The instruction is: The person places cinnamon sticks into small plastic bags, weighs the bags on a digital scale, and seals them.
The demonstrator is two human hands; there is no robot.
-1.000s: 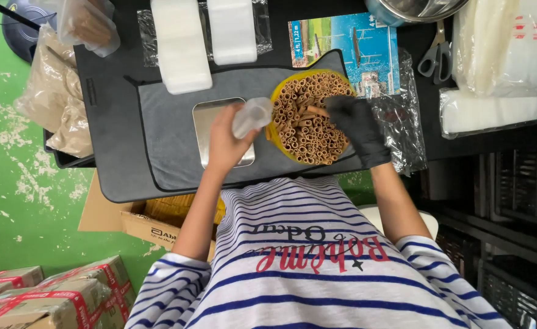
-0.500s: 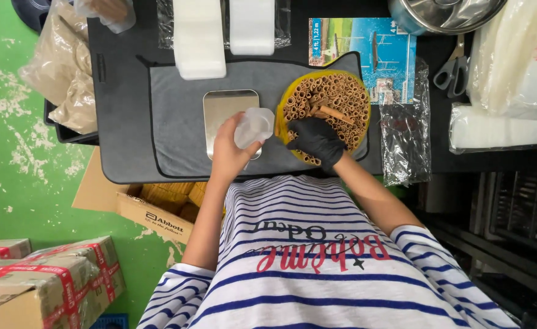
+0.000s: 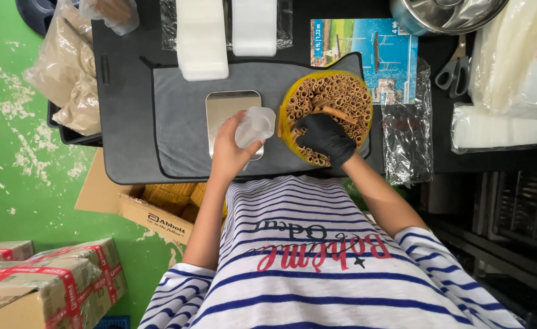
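While the left hand (image 3: 231, 149) grips a clear plastic cup (image 3: 254, 126) over the metal tray (image 3: 226, 106), a cinnamon stick (image 3: 337, 113) is pinched by the gloved right hand (image 3: 325, 137). Yellow tub (image 3: 288, 103) is packed with upright sticks

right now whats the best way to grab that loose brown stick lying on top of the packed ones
Pinch the loose stick across its middle from above. It lies flat and slanted on the upright packed sticks, so its sides are free. The gloved right hand is beside its lower end.

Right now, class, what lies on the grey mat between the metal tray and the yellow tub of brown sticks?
In the head view, the left hand holds a small clear cup between the metal tray and the yellow tub; around it only grey mat shows.
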